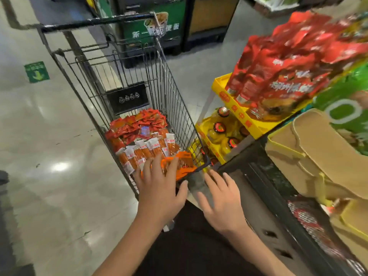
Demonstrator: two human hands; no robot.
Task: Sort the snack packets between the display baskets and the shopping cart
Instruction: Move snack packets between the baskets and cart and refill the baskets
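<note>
**Both hands spread at the cart's near end**

I see my left hand (159,193) over the near rim of the cart (175,96), fingers (171,166) straight and spread, tips on or just above an orange packet (185,164); I cannot tell whether they touch it. My right hand (224,204) hangs just beside the cart's near corner, fingers apart and holding nothing.

The packets (143,142) lie heaped in the cart's near half: red ones farther off, clear-ended orange sticks closer, the orange packet against the near wall. A black placard (127,98) hangs on the wire behind them.

To the right, close against the cart, a yellow tray (245,120) of red bags (288,66) juts out above a lower tray of jars (220,127). A dark shelf edge (264,186) runs beside my right hand, with a brown box (322,156) on it and green bags (346,108) behind.

To the left, shiny floor (49,146) lies open, with a green sticker (36,72) on it.
</note>
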